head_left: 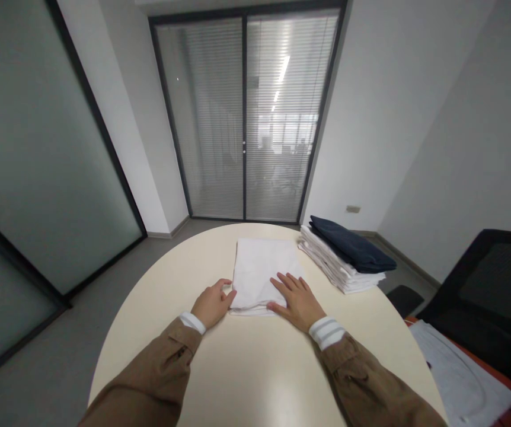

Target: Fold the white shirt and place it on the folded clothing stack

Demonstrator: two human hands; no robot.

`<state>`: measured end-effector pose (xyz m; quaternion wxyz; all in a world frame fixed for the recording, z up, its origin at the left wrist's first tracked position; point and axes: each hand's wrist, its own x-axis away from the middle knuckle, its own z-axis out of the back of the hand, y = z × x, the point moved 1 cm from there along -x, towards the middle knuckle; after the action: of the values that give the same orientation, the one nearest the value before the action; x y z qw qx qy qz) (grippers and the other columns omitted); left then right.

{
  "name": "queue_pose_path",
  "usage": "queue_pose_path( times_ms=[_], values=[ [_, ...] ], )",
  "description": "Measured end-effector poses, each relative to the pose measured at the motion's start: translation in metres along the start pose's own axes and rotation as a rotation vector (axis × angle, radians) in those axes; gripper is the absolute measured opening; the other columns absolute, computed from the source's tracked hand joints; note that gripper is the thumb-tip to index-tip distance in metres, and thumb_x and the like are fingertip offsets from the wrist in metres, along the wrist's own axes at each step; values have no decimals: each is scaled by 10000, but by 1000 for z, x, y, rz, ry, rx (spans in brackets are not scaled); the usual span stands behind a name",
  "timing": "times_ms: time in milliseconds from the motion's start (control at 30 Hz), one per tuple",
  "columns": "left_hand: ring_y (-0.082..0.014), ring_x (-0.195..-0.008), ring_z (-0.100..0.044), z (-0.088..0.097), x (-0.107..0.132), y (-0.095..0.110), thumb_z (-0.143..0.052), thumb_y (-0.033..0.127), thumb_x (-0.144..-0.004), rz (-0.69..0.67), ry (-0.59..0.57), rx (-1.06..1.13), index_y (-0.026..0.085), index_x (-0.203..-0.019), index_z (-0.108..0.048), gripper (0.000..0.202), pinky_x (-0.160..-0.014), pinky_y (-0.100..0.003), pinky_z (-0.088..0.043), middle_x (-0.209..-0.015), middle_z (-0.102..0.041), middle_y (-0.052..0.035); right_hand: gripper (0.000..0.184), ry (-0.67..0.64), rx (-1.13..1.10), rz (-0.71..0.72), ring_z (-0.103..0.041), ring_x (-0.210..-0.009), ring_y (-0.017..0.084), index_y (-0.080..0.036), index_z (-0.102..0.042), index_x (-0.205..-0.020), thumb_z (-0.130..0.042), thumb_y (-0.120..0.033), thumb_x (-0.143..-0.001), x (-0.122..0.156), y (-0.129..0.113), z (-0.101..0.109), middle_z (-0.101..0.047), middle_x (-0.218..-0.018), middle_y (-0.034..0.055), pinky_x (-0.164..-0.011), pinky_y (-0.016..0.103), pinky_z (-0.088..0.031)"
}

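A white cloth (262, 267), folded into a flat rectangle, lies near the far side of the round table. I cannot tell whether it is a garment. My right hand (299, 301) rests flat on its near right part, fingers spread. At the cloth's left edge is my left hand (214, 302), thumb and fingers apart, the thumb tip touching the near left corner. Right of the cloth stands a stack of folded white cloths (326, 261), with a folded dark navy cloth (351, 243) lying on top.
The cream table (242, 367) has a rounded edge. On the right stands a black mesh-backed chair (491, 296); a white cloth (460, 370) lies over its orange seat. Behind the table is a glass partition (244, 118) with blinds, and frosted glass panels (37, 148) rise at the left.
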<state>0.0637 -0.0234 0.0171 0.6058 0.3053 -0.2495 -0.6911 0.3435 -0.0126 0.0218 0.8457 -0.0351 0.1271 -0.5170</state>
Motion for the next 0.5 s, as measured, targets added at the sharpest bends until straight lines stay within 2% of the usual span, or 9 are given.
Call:
queue_pose_path(
  times_ms=[167, 300, 500],
  values=[
    [-176, -549, -599, -5, -3, -3, -566, 473, -884, 63, -71, 265, 156, -1205, -567, 451, -573, -263, -400, -558, -627, 33, 751, 11, -4, 8, -300, -1447, 349, -270, -431, -1491, -447, -720, -889, 0, 1, -2, -364, -1574, 105, -1170, 586, -211],
    [-193, -605, -633, -8, -4, -4, -564, 506, -868, 109, -54, 334, 141, -1124, -587, 446, -598, -281, -423, -596, -654, 2, 754, 10, -4, 11, -302, -1447, 343, -265, -431, -1491, -443, -721, -890, 0, 1, -1, -369, -1571, 106, -1171, 577, -215],
    [-193, -669, -648, -9, -3, 1, -636, 545, -793, 101, 7, 417, 154, -1088, -581, 493, -614, -278, -438, -697, -691, -21, 744, 23, -4, 21, -308, -1444, 337, -264, -432, -1489, -454, -708, -892, 0, 1, -2, -379, -1564, 114, -1167, 576, -221]
  ],
)
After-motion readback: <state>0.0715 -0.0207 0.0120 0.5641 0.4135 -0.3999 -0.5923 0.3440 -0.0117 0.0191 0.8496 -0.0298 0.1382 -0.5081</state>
